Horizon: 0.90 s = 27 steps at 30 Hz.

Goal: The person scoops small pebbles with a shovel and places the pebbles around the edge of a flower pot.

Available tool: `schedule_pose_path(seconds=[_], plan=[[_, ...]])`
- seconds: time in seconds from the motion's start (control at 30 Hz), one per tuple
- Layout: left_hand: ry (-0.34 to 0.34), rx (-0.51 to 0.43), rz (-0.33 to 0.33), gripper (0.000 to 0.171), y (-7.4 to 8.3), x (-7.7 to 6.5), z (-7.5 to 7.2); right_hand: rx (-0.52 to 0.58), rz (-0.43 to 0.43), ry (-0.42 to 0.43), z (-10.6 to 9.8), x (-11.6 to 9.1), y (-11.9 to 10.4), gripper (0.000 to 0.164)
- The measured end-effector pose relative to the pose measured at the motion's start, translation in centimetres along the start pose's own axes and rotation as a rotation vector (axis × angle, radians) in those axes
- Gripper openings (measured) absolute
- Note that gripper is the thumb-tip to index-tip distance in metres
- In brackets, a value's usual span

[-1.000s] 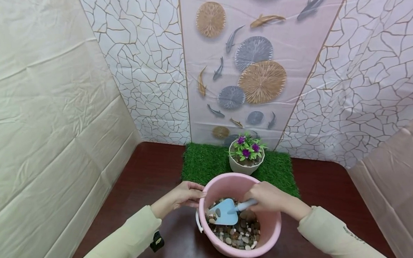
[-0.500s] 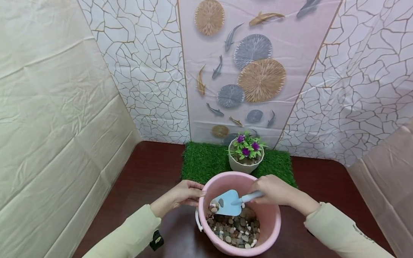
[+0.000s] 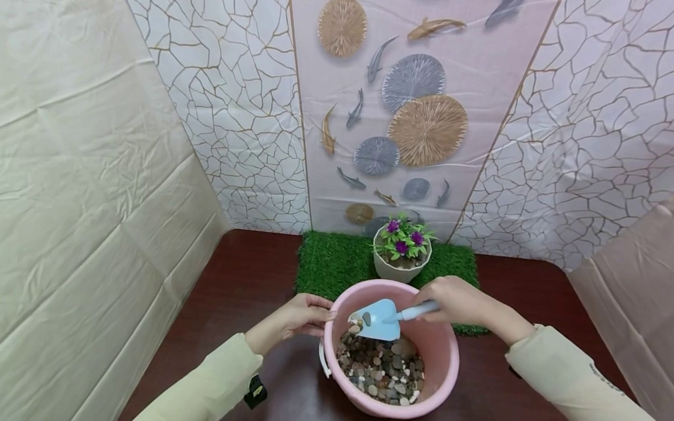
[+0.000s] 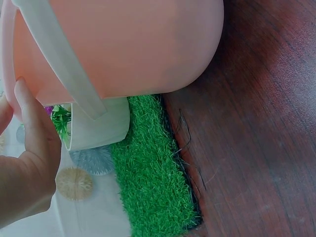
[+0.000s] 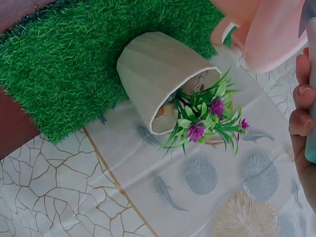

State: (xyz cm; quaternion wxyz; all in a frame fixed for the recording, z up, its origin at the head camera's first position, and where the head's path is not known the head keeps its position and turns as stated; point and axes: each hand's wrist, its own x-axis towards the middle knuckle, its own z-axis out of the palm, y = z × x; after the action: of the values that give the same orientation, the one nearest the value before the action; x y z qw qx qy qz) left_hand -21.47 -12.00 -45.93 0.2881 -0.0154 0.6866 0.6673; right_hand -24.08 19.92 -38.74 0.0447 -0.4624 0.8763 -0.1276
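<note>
The right hand [image 3: 454,299] has its fingers wrapped round the handle of a pale blue scoop [image 3: 382,320], which is raised above the pebbles [image 3: 384,376] inside the mouth of the pink bucket [image 3: 451,370]. At the left, the left hand [image 3: 296,316] pinches the bucket's rim. I'd judge the scooping well under way: a few stones ride near the scoop's left-hand tip, while the bulk lies loose across the bottom, not yet lifted out. Those pebbles are smooth and rounded, brown, grey and white; the bucket looks like glossy plastic, with a flat white handle [image 4: 64,59]. On the far side, a faceted cream pot [image 5: 153,66] with purple flowers [image 5: 196,131] stands on bristly green turf [image 3: 333,260].
</note>
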Motion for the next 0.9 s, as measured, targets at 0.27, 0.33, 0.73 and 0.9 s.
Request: schedule_pose_path(seconds=[0.27, 0.33, 0.73, 0.9], plan=[[-0.001, -0.005, 0.000, 0.042, -0.1, 0.0, 0.1, 0.000, 0.005, 0.017, -0.8, -0.5, 0.5, 0.012], [0.003, -0.005, 0.001, 0.043, -0.1, 0.0, 0.1, 0.001, 0.009, 0.021, -1.1, -0.6, 0.6, 0.013], [-0.005, -0.001, 0.003, 0.043, 0.1, -0.1, 0.0, -0.010, 0.060, 0.045, -2.1, -1.5, 1.1, 0.009], [-0.004, -0.001, -0.003, 0.043, 0.2, -0.2, 0.1, -0.014, 0.079, 0.063, -2.6, -2.0, 1.6, 0.008]])
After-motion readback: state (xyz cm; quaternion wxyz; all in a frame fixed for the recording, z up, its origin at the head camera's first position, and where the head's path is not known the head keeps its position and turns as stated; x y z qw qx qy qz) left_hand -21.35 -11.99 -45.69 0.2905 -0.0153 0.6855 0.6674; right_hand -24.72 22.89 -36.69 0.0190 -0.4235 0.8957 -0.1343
